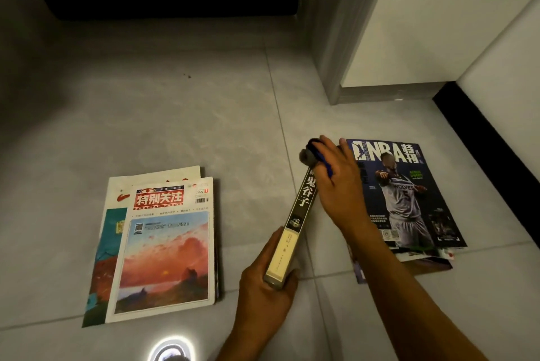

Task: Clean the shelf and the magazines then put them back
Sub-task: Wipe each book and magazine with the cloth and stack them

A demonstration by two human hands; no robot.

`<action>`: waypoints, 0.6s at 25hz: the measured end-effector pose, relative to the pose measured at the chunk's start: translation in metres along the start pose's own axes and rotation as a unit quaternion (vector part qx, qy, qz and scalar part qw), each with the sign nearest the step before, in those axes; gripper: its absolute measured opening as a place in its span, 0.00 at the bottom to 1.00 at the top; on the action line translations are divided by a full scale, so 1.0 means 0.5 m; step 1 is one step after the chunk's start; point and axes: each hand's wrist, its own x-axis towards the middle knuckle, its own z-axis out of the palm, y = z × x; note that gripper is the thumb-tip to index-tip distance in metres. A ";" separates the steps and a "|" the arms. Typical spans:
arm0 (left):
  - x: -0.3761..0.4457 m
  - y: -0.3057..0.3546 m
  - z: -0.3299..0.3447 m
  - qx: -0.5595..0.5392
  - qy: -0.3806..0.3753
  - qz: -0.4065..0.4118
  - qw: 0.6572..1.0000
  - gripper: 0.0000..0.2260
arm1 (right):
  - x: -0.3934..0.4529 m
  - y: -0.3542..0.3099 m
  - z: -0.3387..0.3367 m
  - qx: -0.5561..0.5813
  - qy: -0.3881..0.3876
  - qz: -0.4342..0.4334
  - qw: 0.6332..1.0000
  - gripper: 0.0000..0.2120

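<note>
Left hand (264,281) grips the book (295,221) at its near end, spine upward, long axis running away toward right hand (339,182), whose fingers clutch a cloth (310,153) at the far end.

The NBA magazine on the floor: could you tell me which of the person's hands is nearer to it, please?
Right. The right hand, gripping a grey cloth, overlaps the NBA magazine at its left edge; the left hand holds the book by its lower end, off to the magazine's left.
</note>
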 end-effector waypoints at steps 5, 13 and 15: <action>-0.001 0.009 0.008 -0.048 -0.028 -0.039 0.998 0.18 | -0.218 -0.071 0.049 0.022 -0.025 -0.069 0.997 0.21; -0.011 0.020 0.016 -0.038 -0.020 -0.024 0.999 0.27 | -0.043 -0.017 -0.004 -0.009 -0.032 -0.058 0.998 0.21; -0.005 0.028 0.015 -0.029 -0.052 -0.050 0.997 0.25 | -0.013 -0.010 -0.007 -0.012 -0.016 -0.026 0.999 0.21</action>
